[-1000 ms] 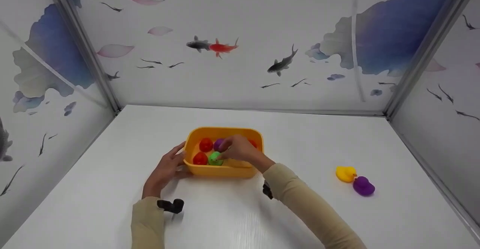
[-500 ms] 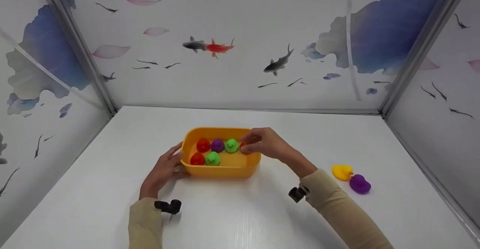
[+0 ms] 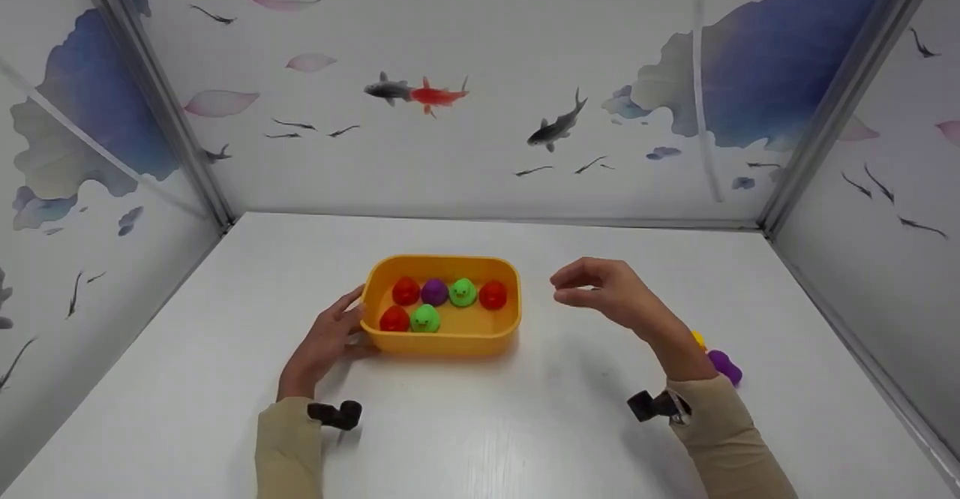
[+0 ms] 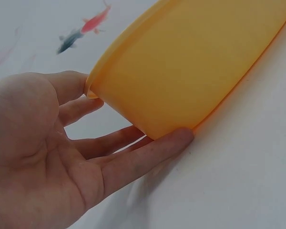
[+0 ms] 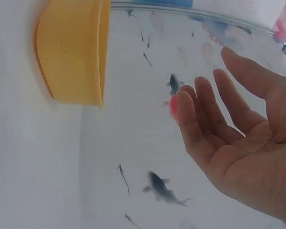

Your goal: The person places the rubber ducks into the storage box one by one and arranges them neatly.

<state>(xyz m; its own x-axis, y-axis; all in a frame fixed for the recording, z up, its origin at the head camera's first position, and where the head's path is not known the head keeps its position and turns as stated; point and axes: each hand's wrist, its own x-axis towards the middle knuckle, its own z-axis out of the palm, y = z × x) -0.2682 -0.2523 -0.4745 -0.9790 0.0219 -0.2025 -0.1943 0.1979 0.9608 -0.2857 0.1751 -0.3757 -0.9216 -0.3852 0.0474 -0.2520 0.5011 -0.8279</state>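
Note:
A yellow plastic bin [image 3: 450, 344] stands on the white table with small rubber ducks inside. Its back row has a red duck [image 3: 406, 290], a purple duck [image 3: 434, 293], a green duck [image 3: 463, 293] and another red duck [image 3: 493, 295]. In front sit a third red duck [image 3: 394, 319] and a second green duck [image 3: 425, 319]. My left hand [image 3: 324, 347] rests against the bin's left end; in the left wrist view, relaxed fingers [image 4: 133, 164] touch its rim and lower edge. Nothing is in my right hand [image 3: 611, 293], raised right of the bin with loosely bent fingers.
Off to the right on the table lie a purple duck [image 3: 724, 368] and a yellow duck [image 3: 699, 339], the latter mostly hidden by my right forearm. White panels [image 3: 465, 184] painted with fish and leaves enclose the table at the back and sides.
My right hand has drawn out of the bin and moved right, uncovering the ducks in it. Its forearm now overlaps the yellow duck. The left hand keeps its place at the bin.

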